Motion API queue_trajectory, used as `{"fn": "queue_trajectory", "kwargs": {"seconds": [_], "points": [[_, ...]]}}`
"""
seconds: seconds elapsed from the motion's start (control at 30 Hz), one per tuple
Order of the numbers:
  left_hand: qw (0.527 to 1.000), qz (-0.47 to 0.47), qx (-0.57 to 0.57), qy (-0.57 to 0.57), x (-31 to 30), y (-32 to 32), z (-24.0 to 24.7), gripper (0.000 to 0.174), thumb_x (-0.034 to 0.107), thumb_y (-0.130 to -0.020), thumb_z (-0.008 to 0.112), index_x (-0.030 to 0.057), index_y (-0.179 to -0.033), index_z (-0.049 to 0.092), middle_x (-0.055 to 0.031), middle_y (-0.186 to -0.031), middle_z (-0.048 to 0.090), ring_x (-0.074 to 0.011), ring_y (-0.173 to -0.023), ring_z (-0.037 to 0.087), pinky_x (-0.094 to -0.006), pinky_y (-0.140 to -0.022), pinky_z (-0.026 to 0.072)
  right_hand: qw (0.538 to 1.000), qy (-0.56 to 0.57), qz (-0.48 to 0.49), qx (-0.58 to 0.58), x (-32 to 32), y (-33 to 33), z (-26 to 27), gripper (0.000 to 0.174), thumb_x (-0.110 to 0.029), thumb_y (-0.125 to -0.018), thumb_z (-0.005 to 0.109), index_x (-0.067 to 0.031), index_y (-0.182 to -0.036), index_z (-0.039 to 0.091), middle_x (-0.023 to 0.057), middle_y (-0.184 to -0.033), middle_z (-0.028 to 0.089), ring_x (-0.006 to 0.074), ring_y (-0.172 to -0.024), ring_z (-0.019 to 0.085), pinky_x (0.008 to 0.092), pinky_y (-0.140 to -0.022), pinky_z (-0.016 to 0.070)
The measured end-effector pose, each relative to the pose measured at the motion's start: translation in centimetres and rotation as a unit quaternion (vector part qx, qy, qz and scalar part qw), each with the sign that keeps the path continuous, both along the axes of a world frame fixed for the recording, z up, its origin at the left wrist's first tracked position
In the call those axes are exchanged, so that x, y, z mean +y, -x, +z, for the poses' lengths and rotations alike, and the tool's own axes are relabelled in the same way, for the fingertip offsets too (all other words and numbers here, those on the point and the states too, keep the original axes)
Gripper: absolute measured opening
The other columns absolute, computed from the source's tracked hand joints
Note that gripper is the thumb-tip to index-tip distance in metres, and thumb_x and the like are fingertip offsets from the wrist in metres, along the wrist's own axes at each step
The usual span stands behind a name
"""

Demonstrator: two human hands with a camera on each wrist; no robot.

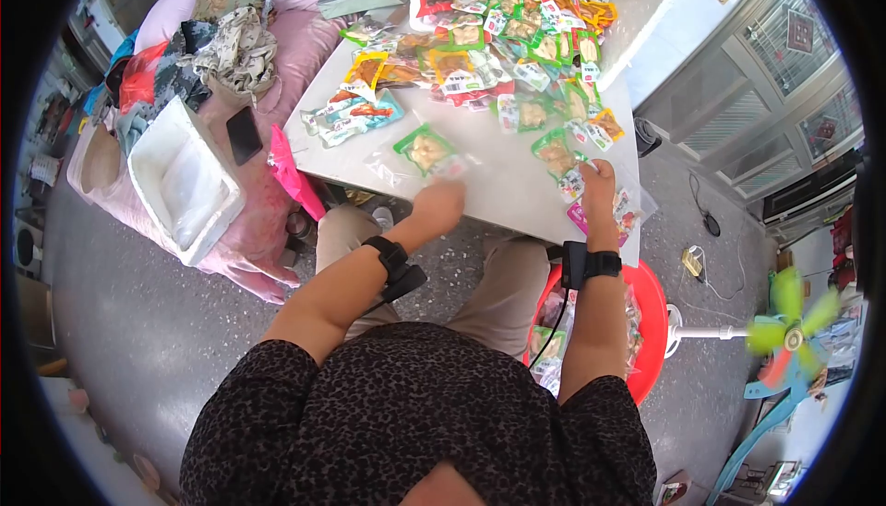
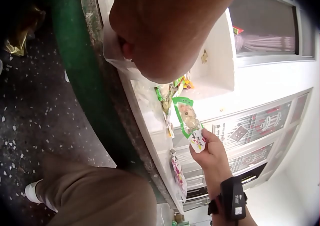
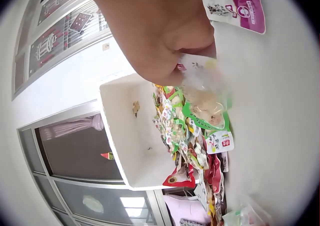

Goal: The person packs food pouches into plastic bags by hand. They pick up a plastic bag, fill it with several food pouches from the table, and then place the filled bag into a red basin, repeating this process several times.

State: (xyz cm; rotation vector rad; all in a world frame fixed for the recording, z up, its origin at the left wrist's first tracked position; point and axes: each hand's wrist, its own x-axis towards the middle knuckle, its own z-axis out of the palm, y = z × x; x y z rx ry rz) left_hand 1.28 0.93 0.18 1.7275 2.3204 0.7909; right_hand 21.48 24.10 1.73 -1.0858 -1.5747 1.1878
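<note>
My right hand (image 1: 598,185) pinches the white end of a green-edged snack packet (image 2: 188,117), which hangs over the right side of the table. Pale pieces show through its clear front. Near the table's front edge my left hand (image 1: 438,206) is blurred, its fingers curled in at a clear plastic bag (image 1: 392,166). Another green-edged packet (image 1: 425,149) lies over that bag, just beyond the knuckles. The left fingertips are mostly hidden in the left wrist view, where whitish film runs into the hand. Beside the right hand is a purple packet (image 3: 250,13).
A white foam box (image 1: 637,35) full of snack packets stands at the table's back, with more packets spilled before it. A red basin (image 1: 653,321) with packets is below right, beside a fan (image 1: 792,335). An empty foam box (image 1: 185,183) sits on the bed at left.
</note>
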Motion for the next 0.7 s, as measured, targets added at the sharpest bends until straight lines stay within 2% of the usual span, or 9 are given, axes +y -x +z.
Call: {"fn": "queue_trajectory", "kwargs": {"seconds": [0.07, 0.1, 0.2, 0.23, 0.33, 0.43, 0.53, 0.63, 0.7], "points": [[1.000, 0.005, 0.004, 0.011, 0.0, 0.0, 0.0, 0.013, 0.017, -0.075, 0.042, 0.0054, -0.074, 0.048, -0.0157, -0.071, 0.053, -0.0326, -0.069, 0.052, -0.0426, -0.061, 0.0407, 0.992, 0.095, -0.006, 0.084, -2.8, 0.9, 0.0, 0.019, -0.008, -0.068, 0.058, -0.0020, -0.084, 0.052, 0.0044, -0.072, 0.050, 0.0105, -0.062, 0.046, 0.0242, -0.054, 0.0389], [1.000, 0.006, 0.006, 0.016, 0.1, 0.0, 0.0, 0.013, 0.017, -0.075, 0.042, 0.0055, -0.074, 0.048, -0.0157, -0.071, 0.053, -0.0326, -0.069, 0.052, -0.0426, -0.061, 0.0407, 0.992, 0.097, 0.041, 0.069, -2.8, 0.7, -1.9, 0.027, -0.012, -0.068, 0.058, -0.0008, -0.092, 0.051, 0.0096, -0.079, 0.052, 0.0150, -0.067, 0.050, 0.0252, -0.058, 0.0404], [1.000, 0.012, 0.004, 0.007, 0.2, 0.0, -0.4, 0.013, 0.017, -0.075, 0.042, 0.0055, -0.075, 0.048, -0.0157, -0.071, 0.053, -0.0325, -0.069, 0.052, -0.0425, -0.061, 0.0408, 0.979, -0.085, 0.067, -0.175, -5.2, 0.8, -2.2, 0.031, -0.016, -0.069, 0.057, 0.0003, -0.094, 0.051, 0.0150, -0.085, 0.054, 0.0231, -0.074, 0.054, 0.0279, -0.062, 0.0419], [1.000, 0.010, 0.006, 0.004, 0.2, 0.0, -0.4, 0.013, 0.017, -0.075, 0.042, 0.0055, -0.075, 0.048, -0.0158, -0.071, 0.053, -0.0325, -0.069, 0.052, -0.0425, -0.061, 0.0408, 0.956, -0.122, 0.079, -0.254, -5.4, 0.9, -1.9, 0.038, -0.024, -0.067, 0.058, -0.0001, -0.096, 0.052, 0.0187, -0.100, 0.050, 0.0300, -0.091, 0.050, 0.0362, -0.072, 0.0405], [1.000, 0.003, 0.009, -0.001, 0.0, 0.0, -0.3, 0.013, 0.017, -0.075, 0.042, 0.0055, -0.075, 0.048, -0.0157, -0.071, 0.053, -0.0325, -0.069, 0.052, -0.0424, -0.061, 0.0408, 0.846, -0.364, 0.035, -0.387, -8.7, 1.4, 0.7, 0.049, -0.030, -0.064, 0.061, -0.0016, -0.102, 0.048, 0.0176, -0.110, 0.044, 0.0296, -0.103, 0.042, 0.0430, -0.080, 0.0354], [1.000, 0.001, 0.004, 0.003, 0.1, -0.1, -0.2, 0.013, 0.017, -0.075, 0.041, 0.0055, -0.075, 0.048, -0.0155, -0.071, 0.053, -0.0326, -0.070, 0.052, -0.0425, -0.061, 0.0406, 0.835, -0.289, 0.174, -0.434, -10.9, 2.8, 2.5, 0.061, -0.034, -0.060, 0.062, -0.0030, -0.109, 0.042, 0.0184, -0.116, 0.039, 0.0305, -0.109, 0.035, 0.0470, -0.084, 0.0307], [1.000, 0.010, -0.001, 0.009, 0.3, 0.1, -0.4, 0.014, 0.017, -0.075, 0.041, 0.0058, -0.075, 0.048, -0.0154, -0.071, 0.053, -0.0327, -0.070, 0.052, -0.0426, -0.062, 0.0405, 0.841, -0.264, 0.228, -0.414, -11.6, 3.2, 1.4, 0.067, -0.034, -0.060, 0.063, -0.0040, -0.114, 0.037, 0.0193, -0.114, 0.040, 0.0316, -0.108, 0.037, 0.0453, -0.085, 0.0317], [1.000, 0.006, -0.008, 0.007, 0.1, 0.1, -0.4, 0.014, 0.018, -0.075, 0.041, 0.0057, -0.075, 0.048, -0.0154, -0.072, 0.053, -0.0326, -0.071, 0.052, -0.0426, -0.062, 0.0404, 0.832, -0.289, 0.239, -0.409, -12.1, 3.2, 1.0, 0.061, -0.029, -0.062, 0.061, -0.0044, -0.113, 0.038, 0.0196, -0.114, 0.041, 0.0325, -0.104, 0.041, 0.0431, -0.079, 0.0375], [1.000, 0.004, -0.013, 0.006, 0.2, 0.2, -0.3, 0.014, 0.018, -0.075, 0.041, 0.0056, -0.076, 0.048, -0.0153, -0.073, 0.053, -0.0325, -0.072, 0.052, -0.0427, -0.062, 0.0404, 0.821, -0.325, 0.213, -0.418, -11.7, 3.2, -0.3, 0.056, -0.024, -0.064, 0.059, -0.0044, -0.112, 0.037, 0.0187, -0.107, 0.046, 0.0323, -0.094, 0.047, 0.0410, -0.073, 0.0411]]}}
